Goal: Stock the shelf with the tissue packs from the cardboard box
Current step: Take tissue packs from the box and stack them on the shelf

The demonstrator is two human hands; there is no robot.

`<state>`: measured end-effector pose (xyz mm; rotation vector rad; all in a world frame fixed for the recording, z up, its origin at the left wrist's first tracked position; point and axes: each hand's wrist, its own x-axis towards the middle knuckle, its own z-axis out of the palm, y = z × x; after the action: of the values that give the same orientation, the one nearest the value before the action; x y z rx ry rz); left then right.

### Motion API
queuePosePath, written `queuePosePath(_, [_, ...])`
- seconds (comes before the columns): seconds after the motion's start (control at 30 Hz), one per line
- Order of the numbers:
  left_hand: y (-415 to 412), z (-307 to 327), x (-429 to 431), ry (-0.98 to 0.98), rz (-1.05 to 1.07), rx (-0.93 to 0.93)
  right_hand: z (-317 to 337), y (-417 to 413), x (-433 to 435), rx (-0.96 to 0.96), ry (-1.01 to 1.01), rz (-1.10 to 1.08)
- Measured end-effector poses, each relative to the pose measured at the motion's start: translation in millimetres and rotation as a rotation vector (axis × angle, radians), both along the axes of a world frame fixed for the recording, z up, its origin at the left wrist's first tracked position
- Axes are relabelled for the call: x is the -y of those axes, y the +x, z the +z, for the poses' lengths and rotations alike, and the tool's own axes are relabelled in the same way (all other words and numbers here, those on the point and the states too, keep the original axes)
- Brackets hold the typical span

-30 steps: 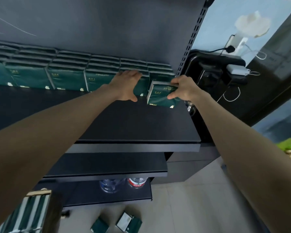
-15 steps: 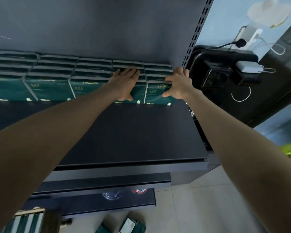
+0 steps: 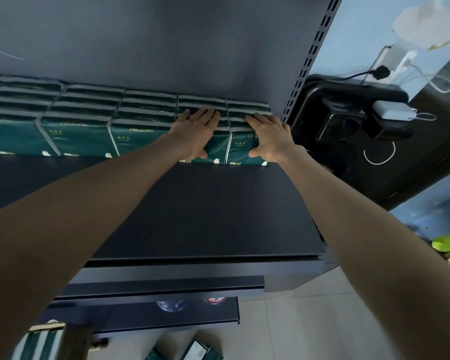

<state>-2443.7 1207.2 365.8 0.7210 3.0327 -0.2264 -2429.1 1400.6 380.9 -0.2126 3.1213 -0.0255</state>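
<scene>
Both bare forearms reach forward, nearly parallel. Left hand (image 3: 196, 132) lies flat, fingers straight, against the row of dark green plastic-wrapped tissue packs (image 3: 140, 133). Right hand (image 3: 269, 136) presses the row's right end, thumb spread, hands apart.

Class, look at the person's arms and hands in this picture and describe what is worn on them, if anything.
The left hand and right hand are bare: no gloves, rings, watch or bracelets show. The left arm and right arm are bare too, with no sleeve up to the frame's edges.
</scene>
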Motion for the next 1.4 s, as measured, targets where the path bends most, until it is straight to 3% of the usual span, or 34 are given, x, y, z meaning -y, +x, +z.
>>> queuePosePath(0.2, [6,19,-3,-0.004,0.008,0.026,16,4,6,0.097,0.005,-0.025])
queuePosePath(0.37, [25,56,21,0.164,0.014,0.037,56,15,25,0.145,-0.170,0.005])
queuePosePath(0.57, [75,103,77,0.239,0.088,0.105,104,55,79,0.184,-0.114,0.092])
queuePosePath(1.1, [278,158,359,0.147,0.267,0.189,138,234,362,0.145,-0.126,0.252])
queuePosePath(1.4, [335,188,489,0.207,0.401,0.135,162,264,496,0.114,-0.160,0.382])
